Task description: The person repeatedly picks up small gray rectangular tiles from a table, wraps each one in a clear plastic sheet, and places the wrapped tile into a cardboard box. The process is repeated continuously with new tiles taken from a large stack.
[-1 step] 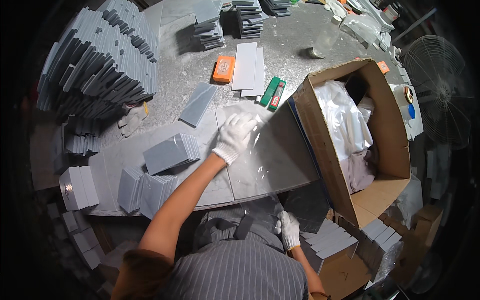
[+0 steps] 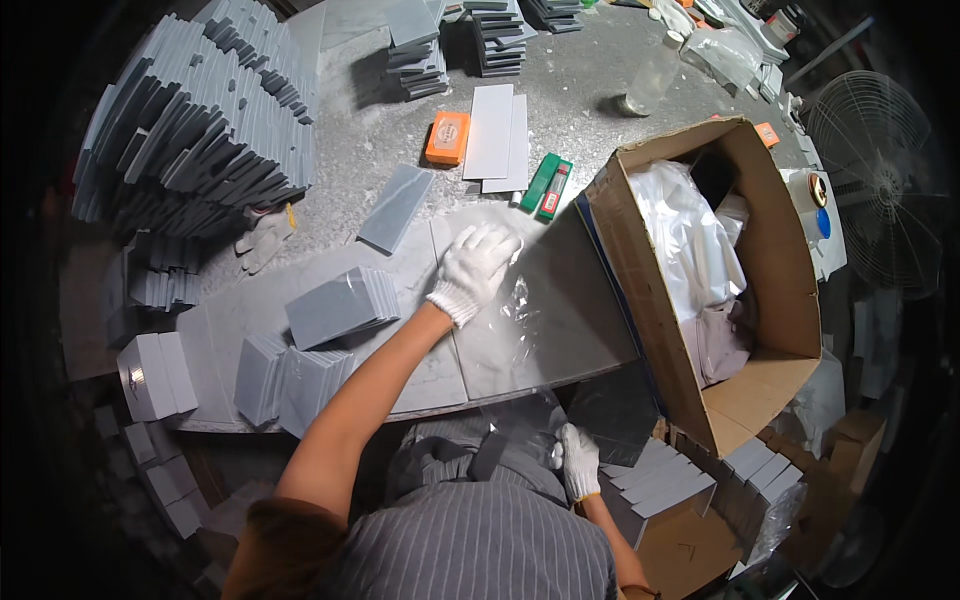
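- While the left hand [image 2: 475, 268] presses flat on it, a clear plastic sheet [image 2: 520, 310] lies spread over the grey stone worktop [image 2: 560, 110], right in front of the person; its long axis seems to run from the far edge of the bench toward the person's lap, though its see-through edges are hard to trace.
- The left hand wears a white knit glove, fingers spread and laid down flat on the sheet, gripping nothing.
- The right hand [image 2: 578, 460], gloved too, is down below the bench edge, touching a dark grey slab [image 2: 615, 415] and the crumpled lower end of the plastic; whether its fingers are closed on either I cannot tell.
- Just left of the sheet sits a small stack of grey tiles [image 2: 340, 305], with more stacks beside it.
- Beyond the sheet lie a green box cutter [image 2: 547, 185], two white strips [image 2: 497, 135] and an orange block [image 2: 447, 137].
- On the right, an open cardboard box [image 2: 780, 300] with white plastic bags inside crowds the bench edge.
- A big fanned heap of grey tiles [image 2: 200, 130] fills the far left; a wire fan [image 2: 880, 190] stands far right.
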`<state>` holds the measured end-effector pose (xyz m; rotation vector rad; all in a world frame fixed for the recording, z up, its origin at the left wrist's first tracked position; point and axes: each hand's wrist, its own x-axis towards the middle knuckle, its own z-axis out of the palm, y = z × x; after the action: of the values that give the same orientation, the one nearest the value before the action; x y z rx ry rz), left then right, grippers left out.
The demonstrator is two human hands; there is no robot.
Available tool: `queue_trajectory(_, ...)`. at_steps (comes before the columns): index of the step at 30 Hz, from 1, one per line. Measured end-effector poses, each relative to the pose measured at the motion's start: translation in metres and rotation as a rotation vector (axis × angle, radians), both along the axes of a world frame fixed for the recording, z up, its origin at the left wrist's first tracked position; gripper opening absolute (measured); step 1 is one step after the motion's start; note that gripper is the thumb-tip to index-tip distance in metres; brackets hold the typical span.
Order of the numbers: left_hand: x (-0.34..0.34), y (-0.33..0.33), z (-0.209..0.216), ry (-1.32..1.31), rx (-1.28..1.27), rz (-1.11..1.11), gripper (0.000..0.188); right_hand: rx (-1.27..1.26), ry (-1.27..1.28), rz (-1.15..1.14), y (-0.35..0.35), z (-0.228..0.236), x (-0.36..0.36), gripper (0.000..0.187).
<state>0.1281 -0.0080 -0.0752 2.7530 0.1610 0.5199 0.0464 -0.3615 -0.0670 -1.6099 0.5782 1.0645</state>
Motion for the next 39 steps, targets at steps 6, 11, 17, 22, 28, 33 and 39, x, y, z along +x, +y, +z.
queue_trajectory(6,0.012,-0.010,0.003,0.315,0.141,0.161,0.043,-0.142,0.018,0.079,-0.019,-0.017,-0.023,0.035)
queue_trajectory(11,-0.001,-0.019,-0.064,0.113,0.325,0.182,0.043,-0.396,-0.382,0.682,-0.025,-0.059,-0.022,0.048)
queue_trajectory(17,-0.045,-0.040,-0.019,0.290,0.303,0.047,0.044,-0.478,-0.513,1.016,-0.024,-0.196,-0.035,0.053)
queue_trajectory(22,-0.086,-0.057,-0.020,0.364,0.275,0.103,0.049,-0.413,-0.838,1.109,-0.016,-0.229,-0.029,0.050)
queue_trajectory(28,-0.098,-0.068,-0.019,0.297,0.209,0.198,0.045,-0.501,-0.884,0.710,0.010,-0.034,0.028,0.032)
queue_trajectory(33,-0.083,-0.067,-0.002,0.228,0.148,0.178,0.034,-0.030,-1.407,0.567,0.093,0.037,0.049,0.035)
queue_trajectory(39,-0.043,0.001,-0.028,0.248,0.145,0.606,0.052,-0.030,-1.412,0.956,0.123,-0.025,0.059,0.040)
